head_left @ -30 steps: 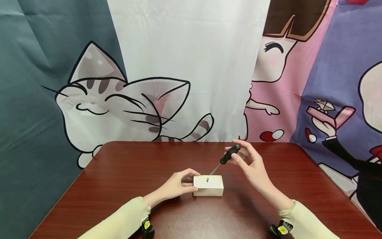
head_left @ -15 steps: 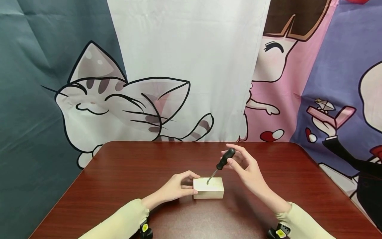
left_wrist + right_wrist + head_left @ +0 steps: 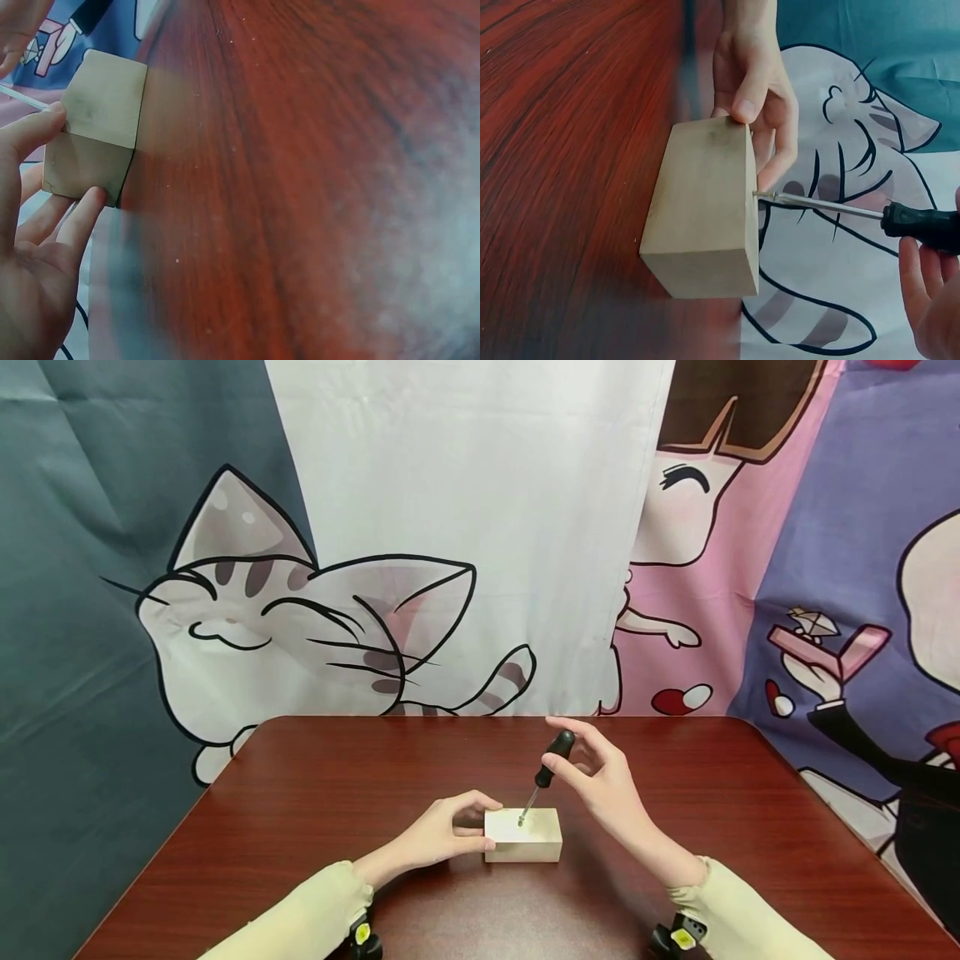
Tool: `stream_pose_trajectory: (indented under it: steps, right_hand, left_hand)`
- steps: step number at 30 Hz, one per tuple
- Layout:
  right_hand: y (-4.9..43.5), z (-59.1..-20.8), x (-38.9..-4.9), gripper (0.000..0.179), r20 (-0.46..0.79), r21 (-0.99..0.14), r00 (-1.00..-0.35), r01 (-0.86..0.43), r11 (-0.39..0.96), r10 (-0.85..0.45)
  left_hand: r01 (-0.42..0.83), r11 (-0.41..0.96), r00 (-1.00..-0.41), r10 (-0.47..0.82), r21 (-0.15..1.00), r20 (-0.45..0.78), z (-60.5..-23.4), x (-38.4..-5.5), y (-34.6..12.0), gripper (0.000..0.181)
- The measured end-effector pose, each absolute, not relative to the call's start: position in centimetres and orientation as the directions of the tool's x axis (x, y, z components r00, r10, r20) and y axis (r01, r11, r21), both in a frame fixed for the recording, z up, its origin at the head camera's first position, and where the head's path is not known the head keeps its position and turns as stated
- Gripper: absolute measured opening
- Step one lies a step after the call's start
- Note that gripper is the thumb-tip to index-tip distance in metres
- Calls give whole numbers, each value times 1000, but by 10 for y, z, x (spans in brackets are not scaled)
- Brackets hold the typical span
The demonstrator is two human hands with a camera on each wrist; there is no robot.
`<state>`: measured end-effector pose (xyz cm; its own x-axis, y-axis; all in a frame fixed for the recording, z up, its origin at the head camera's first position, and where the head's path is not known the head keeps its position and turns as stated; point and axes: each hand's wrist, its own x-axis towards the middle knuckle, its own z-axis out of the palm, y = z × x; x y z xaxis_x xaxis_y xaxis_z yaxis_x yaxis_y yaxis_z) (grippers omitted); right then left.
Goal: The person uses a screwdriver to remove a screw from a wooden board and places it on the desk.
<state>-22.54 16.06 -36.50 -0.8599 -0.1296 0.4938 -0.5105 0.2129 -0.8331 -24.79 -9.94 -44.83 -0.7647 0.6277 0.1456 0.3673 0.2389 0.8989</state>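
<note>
A pale wooden block (image 3: 536,850) stands on the table, with a small screw (image 3: 757,195) projecting from its top face. My left hand (image 3: 431,837) holds the block's left end, thumb at the front corner and fingertips at the end and back. In my right hand (image 3: 606,783), thumb and fingers pinch the black handle of a screwdriver (image 3: 555,758). The screwdriver leans to the right, and its metal tip meets the screw head. In the left wrist view, the thumb of my left hand (image 3: 45,255) lies along the edge of the block (image 3: 109,97).
The reddish-brown wooden table (image 3: 315,777) carries the block. Right behind its far edge hangs a cloth backdrop (image 3: 480,477) with cartoon figures. Both forearms, in pale sleeves (image 3: 300,910) with black wrist devices, come in from the near side.
My right hand has moved left and brought the screwdriver tip down from behind the block onto the screw, with the handle now steeper. My left hand keeps holding the block.
</note>
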Motion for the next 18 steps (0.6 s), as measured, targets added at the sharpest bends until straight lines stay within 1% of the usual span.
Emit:
stream_pose_trajectory:
  steps: [3, 9, 14, 18]
  right_hand:
    - [158, -363, -225, 46, 496, -837, -862, -507, 204, -106]
    - [159, -360, -225, 34, 473, -863, -877, -481, 151, -88]
    - [163, -358, -227, 35, 425, -895, -895, -438, 87, -135]
    - [166, -358, -231, 40, 454, -872, -861, -482, 85, -230]
  left_hand:
    - [365, 232, -763, 630, 902, 147, -449, -247, -100, 46]
    - [362, 237, -763, 631, 902, 141, -449, -247, -101, 48]
    - [356, 234, -759, 638, 905, 134, -448, -248, -101, 48]
    - [355, 233, -758, 639, 905, 132, -448, -249, -101, 48]
